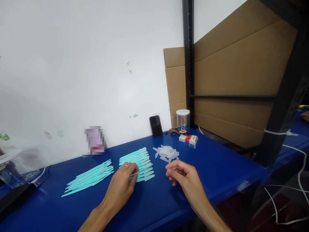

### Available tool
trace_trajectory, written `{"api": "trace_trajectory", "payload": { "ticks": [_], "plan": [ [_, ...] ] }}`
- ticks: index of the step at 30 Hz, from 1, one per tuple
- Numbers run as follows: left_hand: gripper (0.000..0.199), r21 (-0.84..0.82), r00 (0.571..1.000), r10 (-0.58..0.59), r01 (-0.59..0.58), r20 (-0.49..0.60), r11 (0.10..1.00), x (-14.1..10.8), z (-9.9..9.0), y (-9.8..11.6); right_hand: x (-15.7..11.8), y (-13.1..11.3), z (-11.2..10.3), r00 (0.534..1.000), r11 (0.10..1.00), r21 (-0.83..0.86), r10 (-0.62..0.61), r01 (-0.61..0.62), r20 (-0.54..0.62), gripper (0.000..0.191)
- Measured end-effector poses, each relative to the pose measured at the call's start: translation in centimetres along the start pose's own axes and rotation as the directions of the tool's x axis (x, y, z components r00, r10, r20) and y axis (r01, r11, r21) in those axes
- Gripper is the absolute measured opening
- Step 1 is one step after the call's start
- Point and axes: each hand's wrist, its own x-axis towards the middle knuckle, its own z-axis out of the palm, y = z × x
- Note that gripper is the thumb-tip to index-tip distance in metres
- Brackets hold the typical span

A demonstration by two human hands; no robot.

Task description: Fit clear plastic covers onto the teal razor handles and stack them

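My left hand (124, 180) is closed, with thumb and forefinger pinched on a slim turquoise stick shaped like an eyebrow razor. Beneath and beside it lies a row of similar turquoise razors (135, 156), with pale covers on their right-hand ends. Farther left is a second pile of turquoise razors (90, 175), without visible covers. My right hand (183, 177) hovers over the table with its fingers curled together; whatever is between the fingertips is hidden. Just behind it sits a heap of small translucent white covers (166, 152).
On the blue table (217, 167) stand a black phone (155, 126) against the wall, a clear jar (182, 119) with a white lid, some keys (173, 131) and a red-and-white box (188, 139). A black post (281, 87) rises at right. A black object (16, 199) lies at left.
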Motion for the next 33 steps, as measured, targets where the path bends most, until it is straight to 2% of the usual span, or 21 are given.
{"api": "trace_trajectory", "payload": {
  "ticks": [4,12,18,28,33],
  "plan": [
    [0.013,-0.032,1.0,-0.016,0.016,0.005,0.999,-0.3,-0.5,-0.4,0.0,0.0,0.0,1.0,1.0,-0.01,-0.002,0.002,0.001,0.013],
    [0.011,-0.036,0.998,0.058,-0.057,0.032,0.998,-0.1,-0.8,-1.1,0.1,0.2,-0.1,1.0,1.0,-0.026,-0.009,0.009,0.005,0.017],
    [0.016,0.093,0.991,0.114,-0.12,0.075,0.988,-0.2,-0.7,-1.6,0.0,0.0,0.1,1.0,0.999,-0.033,-0.007,0.007,0.004,0.017],
    [0.013,0.158,0.983,0.174,-0.18,0.051,0.971,0.0,0.0,-1.7,-0.1,-0.2,0.2,1.0,0.999,-0.036,-0.005,0.005,0.004,0.017],
    [0.011,0.162,0.985,0.168,-0.17,0.021,0.972,0.0,0.0,-1.7,0.2,-0.9,-0.9,0.998,1.0,0.01,-0.023,0.024,-0.065,0.016]
  ]
}}
